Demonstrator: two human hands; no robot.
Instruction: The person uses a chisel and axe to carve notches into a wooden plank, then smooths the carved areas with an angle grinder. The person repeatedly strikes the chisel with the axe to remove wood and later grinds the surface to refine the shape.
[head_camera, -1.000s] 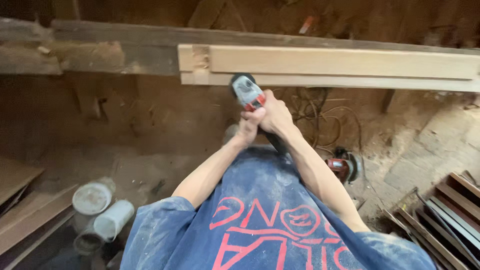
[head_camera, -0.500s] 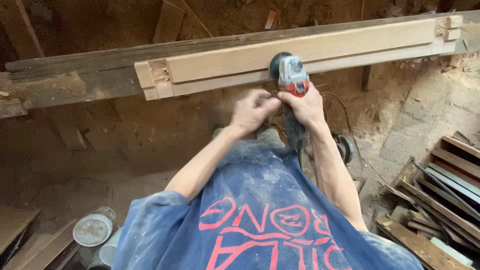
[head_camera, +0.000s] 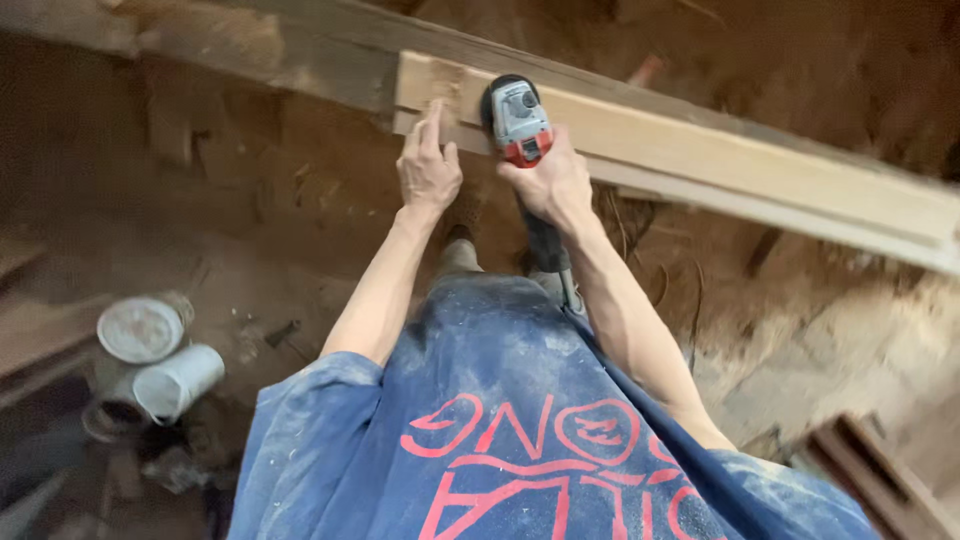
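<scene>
My right hand (head_camera: 552, 183) grips a grey and red angle grinder (head_camera: 518, 120), whose head rests against a long pale wooden beam (head_camera: 720, 150) lying across dark timber supports. My left hand (head_camera: 428, 165) is off the tool, its fingers extended and touching the left end of the beam beside the grinder. The tool's dark handle and cord run down toward my dusty blue shirt (head_camera: 500, 420).
White tins and cans (head_camera: 160, 350) lie on the dirt floor at the lower left. Stacked wood pieces (head_camera: 880, 470) sit at the lower right. A dark rough plank (head_camera: 230, 35) runs along the top left. Sawdust covers the ground.
My left hand has let go of the grinder and reached to the beam's left end. The grinder has come up onto the beam, and the view has swung so the beam slopes down right.
</scene>
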